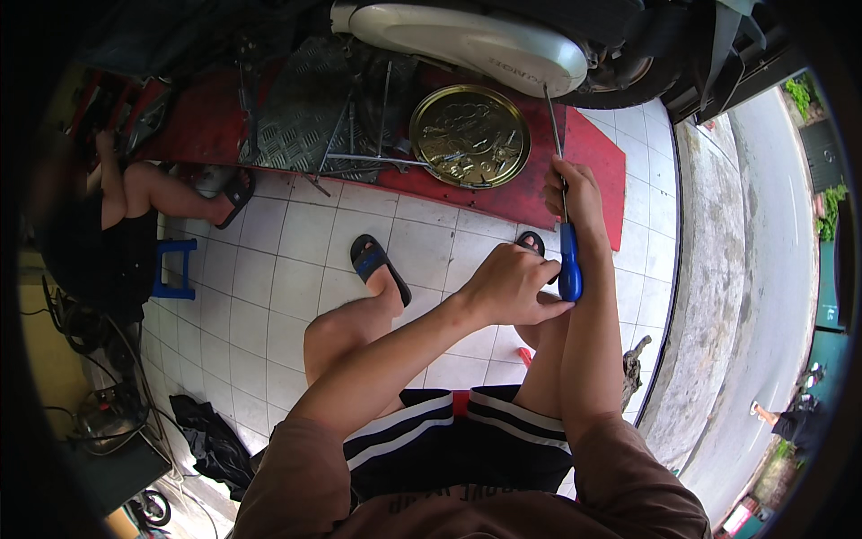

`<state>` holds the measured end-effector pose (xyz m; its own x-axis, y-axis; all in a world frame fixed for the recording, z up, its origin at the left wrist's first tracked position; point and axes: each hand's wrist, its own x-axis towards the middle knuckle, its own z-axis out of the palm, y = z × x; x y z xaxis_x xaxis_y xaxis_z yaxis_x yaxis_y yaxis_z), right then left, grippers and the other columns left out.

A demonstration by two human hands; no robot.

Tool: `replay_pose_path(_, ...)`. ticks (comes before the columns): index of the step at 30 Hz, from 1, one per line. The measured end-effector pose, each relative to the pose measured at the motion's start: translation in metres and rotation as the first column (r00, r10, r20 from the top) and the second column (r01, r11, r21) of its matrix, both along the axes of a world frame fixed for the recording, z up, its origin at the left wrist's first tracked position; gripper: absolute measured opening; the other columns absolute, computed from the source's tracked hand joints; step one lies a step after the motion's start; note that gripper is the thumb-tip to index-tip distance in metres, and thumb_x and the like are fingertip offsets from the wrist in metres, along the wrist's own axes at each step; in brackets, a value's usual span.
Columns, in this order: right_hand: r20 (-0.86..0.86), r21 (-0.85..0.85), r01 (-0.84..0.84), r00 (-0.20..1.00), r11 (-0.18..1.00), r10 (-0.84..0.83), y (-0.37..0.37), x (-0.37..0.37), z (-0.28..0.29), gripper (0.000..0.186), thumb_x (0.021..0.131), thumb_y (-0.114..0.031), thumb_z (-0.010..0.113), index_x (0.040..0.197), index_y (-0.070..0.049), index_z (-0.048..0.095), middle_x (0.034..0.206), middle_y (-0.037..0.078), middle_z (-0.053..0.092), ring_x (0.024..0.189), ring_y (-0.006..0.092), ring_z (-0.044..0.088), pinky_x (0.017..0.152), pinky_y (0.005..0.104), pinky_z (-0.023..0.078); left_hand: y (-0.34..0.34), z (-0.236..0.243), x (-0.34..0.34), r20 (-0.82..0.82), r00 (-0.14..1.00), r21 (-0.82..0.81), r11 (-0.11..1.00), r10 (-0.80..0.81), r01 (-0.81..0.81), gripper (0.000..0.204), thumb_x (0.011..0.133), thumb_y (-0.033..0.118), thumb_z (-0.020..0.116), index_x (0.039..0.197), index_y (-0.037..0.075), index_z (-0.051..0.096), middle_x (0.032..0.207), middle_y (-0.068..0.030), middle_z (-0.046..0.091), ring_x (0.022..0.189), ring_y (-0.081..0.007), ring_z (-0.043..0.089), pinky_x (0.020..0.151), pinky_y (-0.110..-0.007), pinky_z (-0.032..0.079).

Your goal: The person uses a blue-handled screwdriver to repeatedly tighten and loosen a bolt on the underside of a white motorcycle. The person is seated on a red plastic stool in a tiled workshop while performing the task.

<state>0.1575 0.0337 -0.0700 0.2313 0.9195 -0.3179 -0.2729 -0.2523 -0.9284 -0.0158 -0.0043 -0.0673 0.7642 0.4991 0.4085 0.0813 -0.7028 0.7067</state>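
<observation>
A long screwdriver with a blue handle [569, 262] points away from me, its thin shaft running up to the lower edge of a silver-white cover [503, 49] on a motorbike. My right hand [577, 196] is closed round the shaft, above the handle. At the handle's rear end, my left hand [512, 283] has its thumb and fingers closed against the blue grip. The tip seems to meet the cover near its rear right end, though the exact contact is too small to make out. Left of the shaft, a round gold tray [470, 135] holds several small metal parts.
The motorbike stands over a red platform [593, 171] with a metal tread plate [301, 117]. Long metal wrenches [377, 159] lie left of the tray. Another person [117, 198] sits at the left by a blue stool [176, 269]. A road [772, 225] runs along the right.
</observation>
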Motion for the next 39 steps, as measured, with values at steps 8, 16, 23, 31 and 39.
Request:
replay_pose_path(8,0.043,-0.048,-0.017,0.999,0.999,0.019,0.003,-0.008,0.002,0.040,0.098,-0.028,0.049,0.062,-0.013,0.041,0.049,-0.007,0.034,0.038,0.0047,0.026,0.038,0.0257,0.017,0.000,0.002,-0.001,-0.024,1.000,-0.020,1.000,0.013,-0.013,0.033,0.069,0.035,0.077,0.066,0.007,0.059,0.054,-0.0094,0.058,0.052,-0.0274,0.062,0.053,-0.037,0.049)
replay_pose_path(16,0.010,-0.012,-0.009,1.000,1.000,0.009,-0.001,-0.003,0.003,0.039,0.098,-0.028,0.049,0.062,-0.014,0.040,0.049,-0.007,0.033,0.038,0.0043,0.025,0.038,0.0249,0.017,-0.002,0.001,0.000,-0.025,1.000,-0.023,1.000,0.003,-0.003,0.033,0.069,0.034,0.078,0.066,0.007,0.059,0.053,-0.0086,0.058,0.051,-0.0271,0.061,0.054,-0.037,0.049)
replay_pose_path(23,0.018,-0.009,-0.007,1.000,1.000,0.007,0.000,-0.002,0.000,0.040,0.098,-0.028,0.049,0.062,-0.014,0.041,0.049,-0.007,0.034,0.038,0.0047,0.026,0.038,0.0253,0.017,-0.002,0.002,0.001,-0.031,1.000,-0.025,1.000,0.004,-0.004,0.033,0.069,0.034,0.078,0.066,0.007,0.059,0.054,-0.0090,0.058,0.052,-0.0275,0.061,0.054,-0.037,0.049)
replay_pose_path(31,0.056,-0.007,0.005,0.998,1.000,-0.004,-0.001,-0.003,0.003,0.040,0.097,-0.028,0.051,0.062,-0.012,0.042,0.049,-0.005,0.035,0.039,0.0056,0.027,0.039,0.0257,0.017,-0.002,0.003,0.000,-0.025,1.000,-0.009,1.000,0.010,-0.010,0.031,0.069,0.032,0.078,0.066,0.007,0.060,0.053,-0.0092,0.058,0.051,-0.0276,0.061,0.053,-0.038,0.048)
replay_pose_path(39,0.037,-0.009,0.048,0.998,0.999,-0.047,-0.002,-0.003,0.003,0.040,0.097,-0.028,0.051,0.061,-0.012,0.043,0.049,-0.004,0.036,0.039,0.0060,0.028,0.039,0.0256,0.019,-0.002,0.004,-0.001,0.014,1.000,0.009,1.000,0.018,-0.018,0.031,0.068,0.030,0.078,0.064,0.006,0.058,0.052,-0.0093,0.056,0.049,-0.0277,0.059,0.052,-0.038,0.047)
